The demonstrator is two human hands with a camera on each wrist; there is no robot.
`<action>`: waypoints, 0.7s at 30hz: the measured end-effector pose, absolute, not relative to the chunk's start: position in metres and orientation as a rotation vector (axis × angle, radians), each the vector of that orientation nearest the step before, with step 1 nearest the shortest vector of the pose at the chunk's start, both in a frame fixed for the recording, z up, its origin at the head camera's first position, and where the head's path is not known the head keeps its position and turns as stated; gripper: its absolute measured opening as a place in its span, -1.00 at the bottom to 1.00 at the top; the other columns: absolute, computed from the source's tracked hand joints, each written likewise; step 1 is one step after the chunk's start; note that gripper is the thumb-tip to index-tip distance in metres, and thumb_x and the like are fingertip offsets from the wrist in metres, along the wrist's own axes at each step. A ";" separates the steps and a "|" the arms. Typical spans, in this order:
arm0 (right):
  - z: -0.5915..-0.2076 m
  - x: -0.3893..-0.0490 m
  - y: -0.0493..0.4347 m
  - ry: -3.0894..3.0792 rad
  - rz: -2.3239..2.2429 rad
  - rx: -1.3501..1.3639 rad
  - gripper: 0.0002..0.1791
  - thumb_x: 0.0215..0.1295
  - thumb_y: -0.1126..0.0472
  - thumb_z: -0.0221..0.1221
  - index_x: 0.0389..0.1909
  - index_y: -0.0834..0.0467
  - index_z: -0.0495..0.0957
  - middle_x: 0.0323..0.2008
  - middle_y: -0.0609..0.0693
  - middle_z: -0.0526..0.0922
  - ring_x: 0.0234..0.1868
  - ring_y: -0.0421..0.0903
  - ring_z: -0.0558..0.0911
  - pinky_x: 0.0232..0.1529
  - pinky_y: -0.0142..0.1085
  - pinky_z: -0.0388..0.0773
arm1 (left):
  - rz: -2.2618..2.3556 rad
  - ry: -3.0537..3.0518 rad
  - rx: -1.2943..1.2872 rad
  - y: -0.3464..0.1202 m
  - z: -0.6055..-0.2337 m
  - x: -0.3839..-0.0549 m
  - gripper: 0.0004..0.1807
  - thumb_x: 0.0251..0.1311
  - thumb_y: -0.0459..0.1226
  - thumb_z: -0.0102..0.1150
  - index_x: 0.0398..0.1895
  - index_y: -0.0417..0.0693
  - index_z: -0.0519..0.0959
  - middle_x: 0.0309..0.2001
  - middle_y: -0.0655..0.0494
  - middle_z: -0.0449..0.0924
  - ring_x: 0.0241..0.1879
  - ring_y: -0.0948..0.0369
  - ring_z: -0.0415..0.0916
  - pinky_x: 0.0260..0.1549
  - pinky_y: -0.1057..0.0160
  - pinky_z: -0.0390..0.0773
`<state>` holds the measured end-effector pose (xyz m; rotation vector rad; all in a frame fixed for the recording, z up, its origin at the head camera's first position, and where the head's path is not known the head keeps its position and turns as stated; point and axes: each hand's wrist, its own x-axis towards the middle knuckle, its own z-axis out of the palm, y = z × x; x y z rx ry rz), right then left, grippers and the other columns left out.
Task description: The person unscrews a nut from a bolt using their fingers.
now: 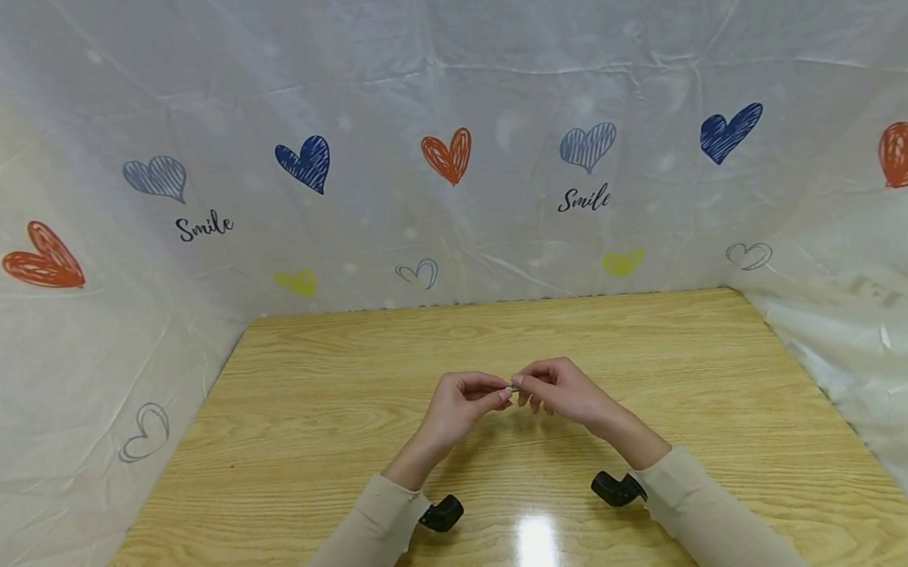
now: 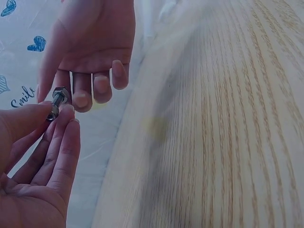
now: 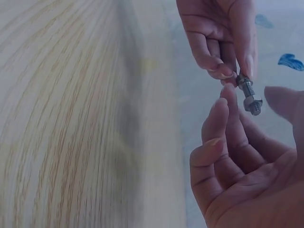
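Note:
A small metal bolt [image 3: 247,87] with a hex nut [image 3: 253,102] threaded on it is held up between the two hands, above the table. My left hand [image 1: 457,407] pinches the bolt's head end between thumb and fingers. Around the nut end is my right hand [image 1: 566,392]. In the right wrist view its thumb [image 3: 284,103] stands a little apart from the nut, and its fingers lie loosely bent behind and beside it. Whether the right index fingertip touches the nut is hidden. In the left wrist view, the nut [image 2: 60,93] shows near the right fingers.
Below the hands spreads a wood-grain table [image 1: 306,445]. White sheeting [image 1: 506,85] printed with hearts and "Smile" hangs behind it and along both sides. Black wrist-camera mounts [image 1: 442,513] sit at both sleeve cuffs.

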<state>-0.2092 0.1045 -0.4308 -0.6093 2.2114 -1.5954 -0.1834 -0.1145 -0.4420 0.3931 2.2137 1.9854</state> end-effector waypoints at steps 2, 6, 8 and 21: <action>-0.431 -0.210 0.104 2.213 -1.589 -0.620 -0.68 0.59 0.04 0.09 -0.05 0.18 0.71 -0.31 0.16 0.72 -0.29 0.24 0.63 -0.43 -0.21 0.55 | 1.977 2.223 0.395 -0.114 -0.442 -0.183 -0.81 0.35 -0.35 0.32 -0.06 -0.28 0.73 -0.11 -0.25 0.73 -0.14 0.00 0.74 0.06 -0.13 0.69; -0.429 -0.210 0.104 2.196 -1.600 -0.646 -0.72 0.59 0.13 0.09 -0.12 0.22 0.71 -0.36 0.15 0.71 -0.31 0.28 0.61 -0.46 -0.24 0.53 | 1.972 2.228 0.399 -0.114 -0.441 -0.183 -0.82 0.35 -0.34 0.33 -0.07 -0.28 0.74 -0.12 -0.23 0.74 -0.17 0.08 0.74 0.04 -0.09 0.71; -0.427 -0.209 0.105 2.188 -1.604 -0.658 -0.74 0.58 0.16 0.10 -0.11 0.24 0.70 -0.33 0.21 0.70 -0.31 0.29 0.61 -0.46 -0.24 0.53 | 1.975 2.224 0.399 -0.114 -0.441 -0.184 -0.82 0.34 -0.34 0.33 -0.08 -0.27 0.74 -0.13 -0.19 0.75 -0.18 0.10 0.74 0.02 -0.05 0.72; -0.427 -0.207 0.108 2.155 -1.643 -0.679 -0.75 0.52 0.17 0.19 0.03 0.26 0.62 -0.11 0.36 0.61 -0.29 0.30 0.58 -0.45 -0.20 0.51 | 1.987 2.213 0.394 -0.113 -0.443 -0.184 -0.83 0.34 -0.37 0.32 -0.08 -0.29 0.73 -0.10 -0.34 0.71 -0.11 -0.12 0.72 0.03 -0.11 0.71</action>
